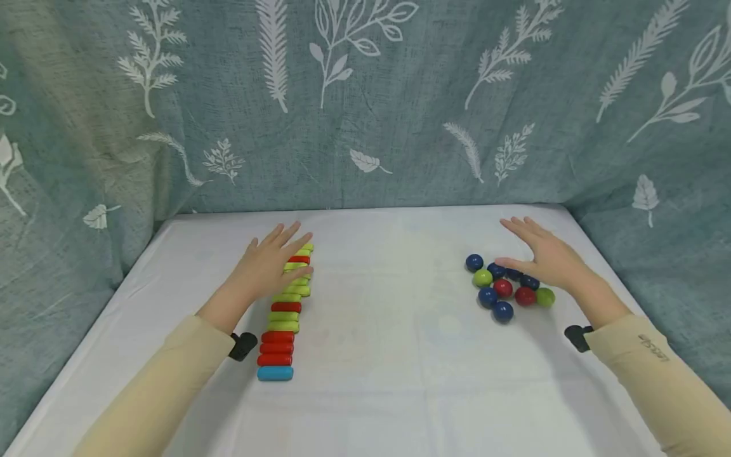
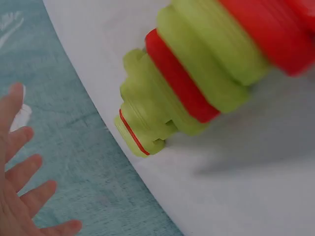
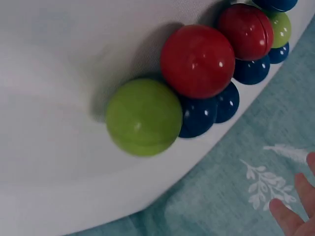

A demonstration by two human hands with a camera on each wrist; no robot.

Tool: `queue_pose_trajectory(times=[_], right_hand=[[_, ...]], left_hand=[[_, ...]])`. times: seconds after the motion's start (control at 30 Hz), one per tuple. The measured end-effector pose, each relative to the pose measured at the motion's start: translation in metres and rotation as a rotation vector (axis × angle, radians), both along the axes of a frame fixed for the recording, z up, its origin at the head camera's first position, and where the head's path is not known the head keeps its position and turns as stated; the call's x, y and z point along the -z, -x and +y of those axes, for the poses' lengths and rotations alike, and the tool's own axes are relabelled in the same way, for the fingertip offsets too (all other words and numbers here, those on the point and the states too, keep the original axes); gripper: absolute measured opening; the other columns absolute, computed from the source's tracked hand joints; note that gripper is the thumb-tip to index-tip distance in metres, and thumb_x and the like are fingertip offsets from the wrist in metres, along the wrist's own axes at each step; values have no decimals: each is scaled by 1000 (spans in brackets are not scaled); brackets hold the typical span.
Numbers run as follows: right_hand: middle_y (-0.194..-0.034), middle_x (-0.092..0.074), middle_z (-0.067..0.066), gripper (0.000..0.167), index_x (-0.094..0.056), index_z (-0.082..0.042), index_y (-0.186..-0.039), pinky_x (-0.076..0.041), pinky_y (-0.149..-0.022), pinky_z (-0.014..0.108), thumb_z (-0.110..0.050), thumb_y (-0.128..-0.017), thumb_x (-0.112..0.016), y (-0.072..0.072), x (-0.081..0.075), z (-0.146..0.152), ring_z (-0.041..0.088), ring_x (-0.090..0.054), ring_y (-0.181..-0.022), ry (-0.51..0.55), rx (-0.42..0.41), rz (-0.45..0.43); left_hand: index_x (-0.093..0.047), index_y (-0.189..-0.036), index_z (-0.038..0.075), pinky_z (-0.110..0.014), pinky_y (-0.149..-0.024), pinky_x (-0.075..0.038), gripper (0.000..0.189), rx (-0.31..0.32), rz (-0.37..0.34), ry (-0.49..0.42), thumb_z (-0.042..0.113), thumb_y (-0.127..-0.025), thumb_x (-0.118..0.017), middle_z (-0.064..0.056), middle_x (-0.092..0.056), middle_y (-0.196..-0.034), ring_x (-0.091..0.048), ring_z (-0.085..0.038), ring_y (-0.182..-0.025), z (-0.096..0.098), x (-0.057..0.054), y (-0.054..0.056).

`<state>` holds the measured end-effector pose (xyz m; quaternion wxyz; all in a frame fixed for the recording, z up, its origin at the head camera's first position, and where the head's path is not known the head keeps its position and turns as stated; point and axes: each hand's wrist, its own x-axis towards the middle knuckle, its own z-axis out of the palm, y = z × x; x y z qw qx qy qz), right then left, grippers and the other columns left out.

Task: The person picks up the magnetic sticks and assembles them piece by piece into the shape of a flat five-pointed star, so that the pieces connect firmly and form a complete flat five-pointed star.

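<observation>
My left hand (image 1: 266, 265) hovers with spread fingers over the far part of a column of short coloured sticks. Lime-green sticks (image 1: 283, 317) and red sticks (image 1: 276, 348) lie side by side, with one blue stick (image 1: 275, 373) at the near end. My right hand (image 1: 551, 254) is held above a cluster of shiny balls, fingers extended and thumb apart, holding nothing. Dark blue balls (image 1: 503, 311), red balls (image 1: 525, 296) and green balls (image 1: 545, 297) make up that cluster. Part of the far sticks and balls is hidden behind the hands.
A white cloth (image 1: 365, 355) covers the table, with bare cloth between the sticks and the balls. Behind and beside the table hangs a blue-green curtain (image 1: 400, 146) with white leaf prints. A dark band (image 1: 243, 346) sits at the left wrist.
</observation>
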<state>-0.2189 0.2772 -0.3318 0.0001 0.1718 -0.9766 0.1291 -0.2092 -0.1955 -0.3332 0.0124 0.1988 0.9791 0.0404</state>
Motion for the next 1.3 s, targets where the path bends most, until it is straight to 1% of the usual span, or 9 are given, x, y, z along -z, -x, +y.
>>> queue_pose_trajectory(times=[0.13,0.2,0.33,0.5,0.53,0.73,0.83,1.0,1.3], right_hand=[[-140,-32,27,76,-35,-6,-140,-23,-100,60,-51,-84,-57,16,6,-7,45,-27,-128,5,23,-71],[-136,-37,28,69,-39,-5,-138,-25,-99,58,-47,-86,-57,23,9,-12,45,-32,-124,0,32,-105],[-129,-46,26,53,-47,-3,-131,-29,-99,55,-36,-91,-55,34,16,-25,44,-39,-120,-32,47,-171],[-128,-49,23,44,-52,-1,-127,-31,-98,53,-28,-92,-54,43,22,-42,41,-41,-119,-77,65,-229],[-128,-50,22,44,-52,-1,-127,-31,-98,52,-28,-92,-55,45,22,-45,41,-42,-119,-78,71,-239],[-122,-54,22,44,-52,1,-126,-38,-94,49,-26,-91,-56,53,27,-57,36,-50,-111,-107,105,-279],[-118,-57,21,42,-55,2,-122,-40,-92,47,-25,-90,-58,55,32,-59,35,-53,-107,-136,132,-284],[-112,-59,22,35,-60,3,-114,-41,-91,46,-20,-87,-63,57,36,-65,35,-53,-104,-118,158,-292],[-104,-62,19,27,-65,1,-104,-42,-89,45,-16,-83,-68,54,36,-69,33,-55,-99,-74,149,-282]], left_hand=[[-40,-138,8,-59,-94,-33,54,-18,-28,-9,31,-91,-55,-18,-32,-144,-30,-38,-129,4,2,18],[-44,-135,6,-55,-94,-36,48,-42,-55,-5,23,-92,-56,-19,-37,-140,-36,-38,-125,6,3,28],[-50,-130,3,-48,-91,-41,39,-125,-118,-12,13,-92,-53,-21,-43,-134,-46,-37,-116,8,4,46],[-56,-124,2,-45,-79,-48,33,-214,-149,3,6,-91,-52,-24,-47,-130,-53,-38,-104,10,2,60],[-56,-123,2,-45,-80,-48,33,-223,-152,14,5,-91,-52,-24,-48,-128,-51,-38,-107,10,1,62],[-59,-119,-1,-46,-86,-46,29,-274,-192,11,3,-91,-54,-23,-52,-123,-50,-37,-110,15,2,67],[-58,-120,-1,-46,-88,-45,29,-294,-235,5,3,-92,-50,-22,-51,-124,-49,-37,-112,19,4,71],[-57,-121,0,-45,-88,-45,31,-313,-286,22,1,-93,-43,-22,-49,-127,-48,-37,-112,21,12,74],[-54,-120,-8,-45,-83,-45,33,-407,-373,16,7,-95,-37,-28,-48,-125,-53,-30,-97,26,15,71]])
